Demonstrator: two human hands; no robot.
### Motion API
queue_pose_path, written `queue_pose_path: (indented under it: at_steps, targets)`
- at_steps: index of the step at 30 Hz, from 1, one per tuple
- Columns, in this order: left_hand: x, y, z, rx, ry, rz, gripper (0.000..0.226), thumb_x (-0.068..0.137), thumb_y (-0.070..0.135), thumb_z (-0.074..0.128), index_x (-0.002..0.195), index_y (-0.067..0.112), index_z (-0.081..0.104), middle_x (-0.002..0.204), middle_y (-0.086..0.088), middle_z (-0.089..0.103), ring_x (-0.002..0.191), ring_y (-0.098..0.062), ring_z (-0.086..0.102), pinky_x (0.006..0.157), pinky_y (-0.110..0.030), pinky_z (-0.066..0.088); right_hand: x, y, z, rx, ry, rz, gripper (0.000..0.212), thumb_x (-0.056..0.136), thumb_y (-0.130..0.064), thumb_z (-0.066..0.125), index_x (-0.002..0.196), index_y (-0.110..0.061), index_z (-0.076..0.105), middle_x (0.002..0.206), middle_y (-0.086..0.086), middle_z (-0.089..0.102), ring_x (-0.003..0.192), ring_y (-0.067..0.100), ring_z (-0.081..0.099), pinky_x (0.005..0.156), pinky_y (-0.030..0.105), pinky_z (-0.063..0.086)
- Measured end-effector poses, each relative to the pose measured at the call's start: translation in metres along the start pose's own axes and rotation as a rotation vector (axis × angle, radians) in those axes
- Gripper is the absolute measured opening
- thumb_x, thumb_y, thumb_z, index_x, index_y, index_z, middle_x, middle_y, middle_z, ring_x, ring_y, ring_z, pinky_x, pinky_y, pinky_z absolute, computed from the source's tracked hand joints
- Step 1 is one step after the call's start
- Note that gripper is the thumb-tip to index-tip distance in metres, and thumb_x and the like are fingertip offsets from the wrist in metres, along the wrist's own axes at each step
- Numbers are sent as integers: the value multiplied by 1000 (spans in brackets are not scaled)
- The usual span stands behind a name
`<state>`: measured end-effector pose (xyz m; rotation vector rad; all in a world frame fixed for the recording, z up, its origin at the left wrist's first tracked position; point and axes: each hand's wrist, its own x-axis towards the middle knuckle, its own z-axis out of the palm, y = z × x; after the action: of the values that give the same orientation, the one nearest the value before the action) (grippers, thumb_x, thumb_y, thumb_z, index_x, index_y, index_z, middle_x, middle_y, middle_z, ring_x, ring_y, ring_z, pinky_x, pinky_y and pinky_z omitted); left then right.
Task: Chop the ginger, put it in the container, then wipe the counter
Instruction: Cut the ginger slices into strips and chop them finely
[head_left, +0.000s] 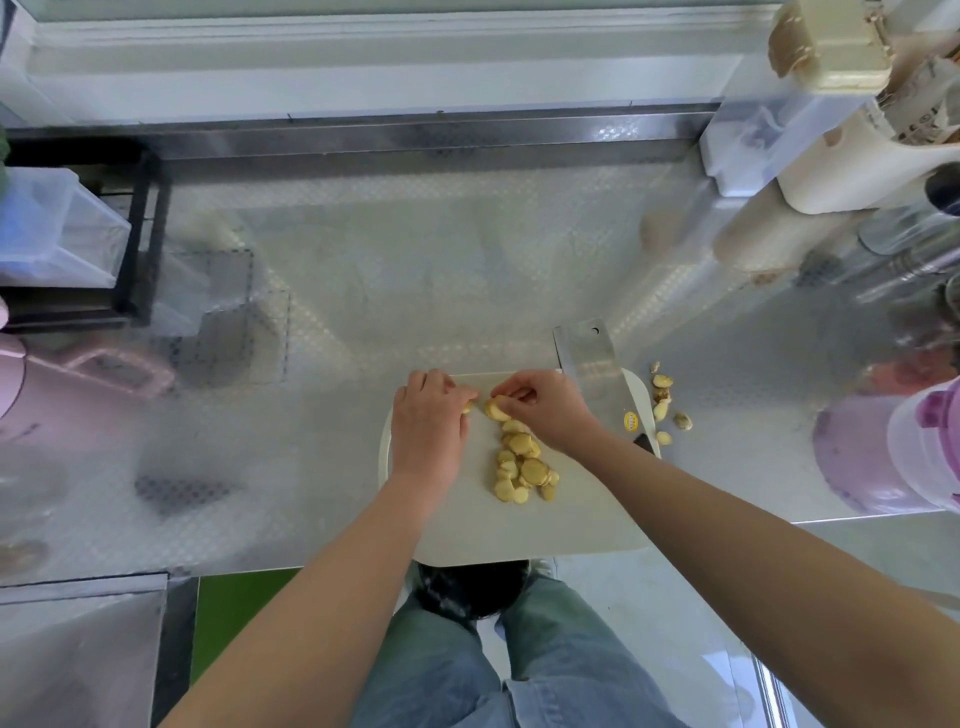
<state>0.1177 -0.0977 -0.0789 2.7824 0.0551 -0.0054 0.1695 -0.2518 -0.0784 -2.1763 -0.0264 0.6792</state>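
Grips are both clamped: the right grip (545, 410) pinches a ginger slice (497, 408), the left grip (428, 426) a smaller piece (467, 408). The ginger pile (522, 467) lies on the cutting board (519, 530); a cleaver (592, 358) rests on its far right corner, with scraps (667, 402) on the bench (363, 291) beside it.

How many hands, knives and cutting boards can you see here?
Hands: 2, the left hand and the right hand
knife: 1
cutting board: 1
Total: 4
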Motion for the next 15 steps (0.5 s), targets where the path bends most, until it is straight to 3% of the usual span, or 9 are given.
queue_pose_path:
  at_steps: [4, 8, 13, 15]
  targets:
    - [-3, -5, -1, -27, -16, 21, 39, 68, 4, 77, 103, 21, 70, 96, -6, 59, 93, -27, 53, 77, -35, 46, 2, -4, 9, -119, 86, -19, 14, 81, -14, 69, 95, -17, 71, 85, -2, 58, 77, 11, 54, 70, 20, 39]
    - [-6, -4, -2, 3, 24, 29, 32, 68, 10, 79, 97, 19, 69, 94, -6, 57, 90, -26, 52, 75, -36, 47, -4, -1, 1, -13, 116, -13, 23, 79, -11, 71, 99, -16, 62, 75, -2, 62, 68, 10, 55, 64, 18, 42]
    - [-15, 10, -3, 74, 67, -25, 13, 66, 17, 79, 73, 20, 68, 75, -2, 54, 75, -25, 52, 63, -33, 39, -13, 13, -14, -124, 129, -33, 23, 84, -11, 66, 107, -15, 68, 86, -3, 65, 77, 10, 58, 79, 26, 49]
    - [-18, 18, -5, 75, 19, -102, 6, 75, 24, 74, 72, 20, 70, 71, -1, 59, 71, -24, 56, 57, -29, 36, -13, 13, -12, -137, 97, -40, 27, 86, -10, 63, 112, -15, 68, 92, -1, 67, 82, 11, 59, 84, 28, 50]
